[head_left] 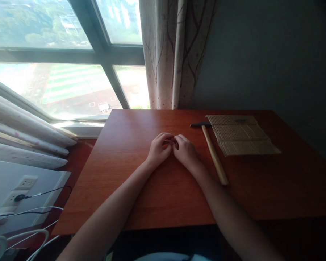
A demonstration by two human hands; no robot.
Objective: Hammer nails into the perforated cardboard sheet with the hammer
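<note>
Over the middle of the wooden table point(141, 203), my left hand point(160, 148) and my right hand point(184, 148) meet, fingertips together. The fingers of both hands are curled and closed at the point where they touch. Whatever lies between the fingertips is too small and dark to make out. To the right of my right hand lies a hammer point(214, 156) with a pale wooden handle and a dark metal head. Its head points away from me and touches or lies close to the edge of a piece of corrugated cardboard point(235, 132).
A few small dark items point(240, 120), perhaps nails, lie on the cardboard's far part. Behind the table hangs a patterned curtain point(163, 54) beside a bright window point(70, 90). At lower left, cables run from a wall socket point(16, 197).
</note>
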